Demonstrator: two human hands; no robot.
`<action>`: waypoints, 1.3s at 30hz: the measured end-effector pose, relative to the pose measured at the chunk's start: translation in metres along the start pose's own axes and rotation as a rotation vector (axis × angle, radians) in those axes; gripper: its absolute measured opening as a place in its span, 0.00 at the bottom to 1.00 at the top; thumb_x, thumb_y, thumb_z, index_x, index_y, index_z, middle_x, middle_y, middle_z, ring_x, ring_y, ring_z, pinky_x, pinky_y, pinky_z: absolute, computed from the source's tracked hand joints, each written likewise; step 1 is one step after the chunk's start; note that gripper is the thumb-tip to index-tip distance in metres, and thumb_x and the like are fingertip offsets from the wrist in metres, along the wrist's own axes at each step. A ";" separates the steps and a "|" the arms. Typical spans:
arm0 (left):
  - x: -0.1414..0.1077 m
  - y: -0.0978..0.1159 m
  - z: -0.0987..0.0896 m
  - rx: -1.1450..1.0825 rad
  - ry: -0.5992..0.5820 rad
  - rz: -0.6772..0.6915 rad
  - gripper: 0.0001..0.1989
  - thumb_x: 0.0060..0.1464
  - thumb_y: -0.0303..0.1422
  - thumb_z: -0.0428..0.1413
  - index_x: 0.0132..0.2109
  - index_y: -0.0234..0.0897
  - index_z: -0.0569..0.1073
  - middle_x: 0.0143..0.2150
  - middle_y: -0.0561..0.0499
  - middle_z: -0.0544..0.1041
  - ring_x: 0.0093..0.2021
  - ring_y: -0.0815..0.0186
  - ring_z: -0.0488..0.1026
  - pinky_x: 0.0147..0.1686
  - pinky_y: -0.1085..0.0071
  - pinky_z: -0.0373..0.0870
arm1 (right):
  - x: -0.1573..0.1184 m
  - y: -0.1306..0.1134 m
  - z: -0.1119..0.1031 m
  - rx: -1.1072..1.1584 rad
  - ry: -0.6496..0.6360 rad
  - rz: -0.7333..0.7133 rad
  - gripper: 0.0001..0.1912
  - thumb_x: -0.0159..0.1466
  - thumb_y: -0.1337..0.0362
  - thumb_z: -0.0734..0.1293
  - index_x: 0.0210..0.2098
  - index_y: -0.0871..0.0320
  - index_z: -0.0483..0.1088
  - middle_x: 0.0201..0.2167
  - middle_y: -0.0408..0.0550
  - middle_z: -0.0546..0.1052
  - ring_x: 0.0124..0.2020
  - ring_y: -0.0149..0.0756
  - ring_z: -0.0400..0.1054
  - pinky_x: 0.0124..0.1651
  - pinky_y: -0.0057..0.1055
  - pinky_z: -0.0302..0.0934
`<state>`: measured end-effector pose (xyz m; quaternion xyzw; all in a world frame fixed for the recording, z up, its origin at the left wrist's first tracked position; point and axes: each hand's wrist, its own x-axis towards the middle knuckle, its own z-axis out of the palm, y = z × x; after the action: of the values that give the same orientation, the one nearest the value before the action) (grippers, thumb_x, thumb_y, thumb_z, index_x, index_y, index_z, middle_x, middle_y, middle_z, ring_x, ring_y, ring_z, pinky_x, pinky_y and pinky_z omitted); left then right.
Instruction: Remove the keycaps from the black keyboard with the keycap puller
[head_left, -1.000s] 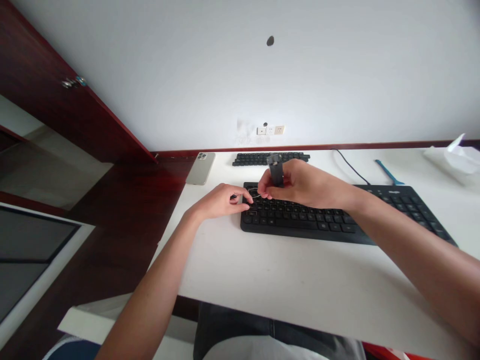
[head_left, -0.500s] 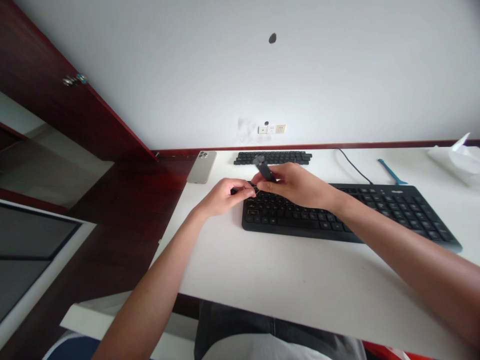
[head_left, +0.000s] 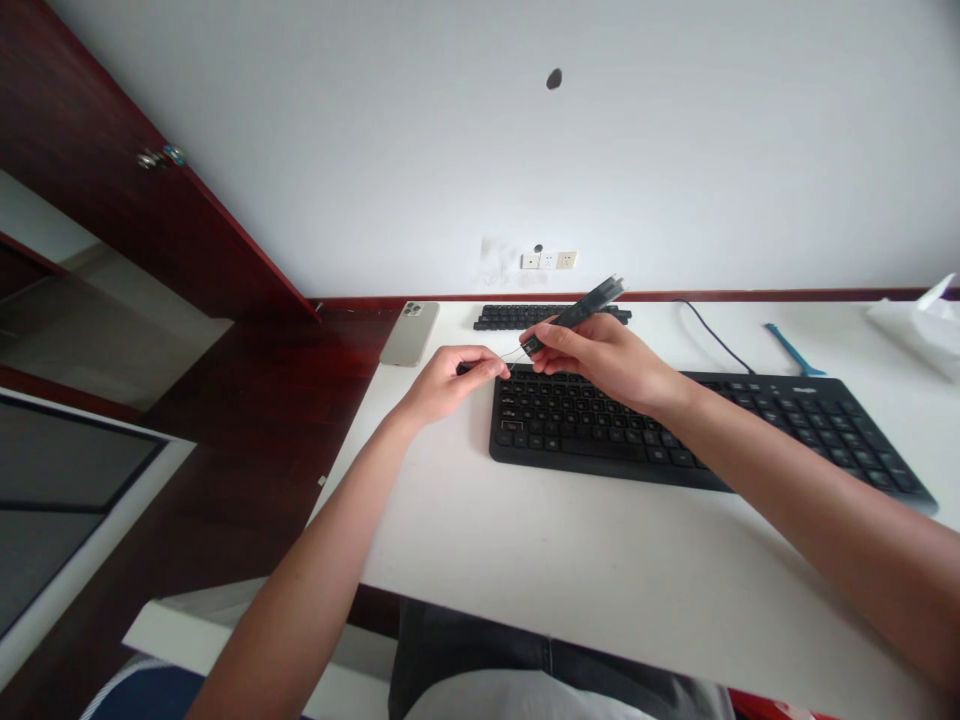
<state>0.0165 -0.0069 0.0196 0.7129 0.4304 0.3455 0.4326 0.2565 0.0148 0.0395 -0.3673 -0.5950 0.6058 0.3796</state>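
Soft, even light; edges stretched, seemingly blurred.

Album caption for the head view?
Right hand holds a dark tool, thin wire reaching left hand, at a black keyboard.

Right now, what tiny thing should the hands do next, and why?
Perhaps the left hand should gently let go of the wire. The wire runs from the tool, held in the right hand, to the left fingertips, which seem to pinch its end. Letting go would probably free it for the keyboard close by.
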 end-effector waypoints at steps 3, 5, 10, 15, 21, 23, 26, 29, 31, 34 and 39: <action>0.001 -0.001 0.000 0.006 0.003 0.009 0.16 0.66 0.42 0.58 0.39 0.35 0.81 0.41 0.46 0.83 0.43 0.62 0.77 0.43 0.69 0.69 | 0.000 0.002 0.002 0.080 0.003 0.046 0.24 0.62 0.44 0.75 0.41 0.60 0.80 0.36 0.52 0.81 0.39 0.40 0.77 0.47 0.38 0.74; 0.001 -0.003 0.001 0.019 0.011 0.030 0.15 0.66 0.41 0.58 0.38 0.35 0.81 0.41 0.46 0.83 0.43 0.62 0.77 0.47 0.68 0.70 | -0.001 0.003 0.002 0.068 0.007 0.071 0.23 0.61 0.45 0.76 0.41 0.59 0.79 0.37 0.51 0.80 0.39 0.39 0.77 0.46 0.36 0.75; 0.003 -0.009 0.005 0.036 -0.024 0.050 0.14 0.66 0.41 0.58 0.40 0.35 0.82 0.42 0.46 0.84 0.45 0.61 0.79 0.49 0.67 0.71 | -0.001 0.010 0.001 0.035 -0.089 0.073 0.21 0.55 0.54 0.82 0.41 0.57 0.76 0.35 0.47 0.80 0.41 0.40 0.78 0.48 0.37 0.75; 0.002 -0.015 0.008 0.067 -0.070 0.018 0.15 0.65 0.43 0.60 0.42 0.36 0.84 0.43 0.46 0.85 0.46 0.59 0.80 0.48 0.66 0.71 | 0.002 0.016 -0.001 -0.023 -0.070 0.057 0.21 0.52 0.59 0.82 0.41 0.58 0.76 0.32 0.47 0.82 0.36 0.40 0.78 0.42 0.36 0.74; -0.004 -0.010 0.003 0.177 -0.195 -0.071 0.11 0.59 0.39 0.64 0.44 0.39 0.86 0.38 0.49 0.84 0.35 0.64 0.75 0.38 0.69 0.68 | -0.001 0.005 -0.006 -0.316 -0.283 0.079 0.17 0.56 0.58 0.78 0.44 0.57 0.81 0.36 0.48 0.84 0.38 0.41 0.78 0.42 0.37 0.72; -0.004 -0.008 0.000 0.208 -0.228 -0.073 0.11 0.59 0.38 0.63 0.45 0.39 0.86 0.33 0.50 0.81 0.31 0.67 0.70 0.34 0.70 0.64 | -0.003 0.001 -0.008 -0.371 -0.380 0.068 0.16 0.58 0.56 0.76 0.44 0.56 0.82 0.39 0.48 0.84 0.40 0.42 0.78 0.43 0.37 0.72; -0.003 -0.006 -0.004 0.266 -0.175 -0.050 0.10 0.60 0.36 0.60 0.43 0.39 0.86 0.27 0.54 0.73 0.27 0.69 0.63 0.30 0.71 0.58 | -0.007 -0.001 -0.010 -0.402 -0.460 0.042 0.15 0.61 0.57 0.74 0.46 0.54 0.82 0.43 0.48 0.84 0.44 0.42 0.78 0.47 0.37 0.71; -0.002 -0.008 -0.005 0.304 -0.126 -0.030 0.11 0.61 0.35 0.58 0.42 0.39 0.85 0.25 0.55 0.69 0.26 0.69 0.59 0.28 0.71 0.55 | -0.009 0.000 -0.009 -0.450 -0.492 0.026 0.15 0.61 0.59 0.73 0.47 0.54 0.82 0.43 0.47 0.84 0.45 0.42 0.78 0.50 0.37 0.71; -0.001 -0.009 -0.005 0.307 -0.136 -0.024 0.11 0.61 0.35 0.58 0.42 0.39 0.85 0.26 0.55 0.70 0.27 0.69 0.60 0.29 0.71 0.55 | -0.009 0.000 -0.008 -0.476 -0.501 0.034 0.14 0.61 0.59 0.73 0.46 0.54 0.83 0.43 0.47 0.84 0.45 0.42 0.78 0.50 0.37 0.71; -0.001 -0.010 -0.004 0.308 -0.147 -0.018 0.11 0.62 0.36 0.57 0.42 0.39 0.84 0.27 0.54 0.72 0.27 0.69 0.60 0.29 0.71 0.56 | -0.010 -0.002 -0.005 -0.514 -0.505 0.039 0.15 0.62 0.58 0.72 0.46 0.54 0.82 0.43 0.47 0.84 0.44 0.42 0.78 0.47 0.36 0.72; -0.002 -0.010 -0.004 0.308 -0.141 -0.015 0.12 0.63 0.38 0.57 0.42 0.40 0.84 0.26 0.55 0.68 0.27 0.69 0.60 0.29 0.71 0.55 | -0.013 -0.008 -0.002 -0.569 -0.512 -0.032 0.13 0.64 0.58 0.70 0.46 0.53 0.83 0.43 0.48 0.84 0.43 0.42 0.77 0.45 0.35 0.71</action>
<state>0.0090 -0.0049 0.0120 0.7901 0.4523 0.2213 0.3497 0.2639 0.0038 0.0478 -0.2855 -0.8205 0.4826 0.1109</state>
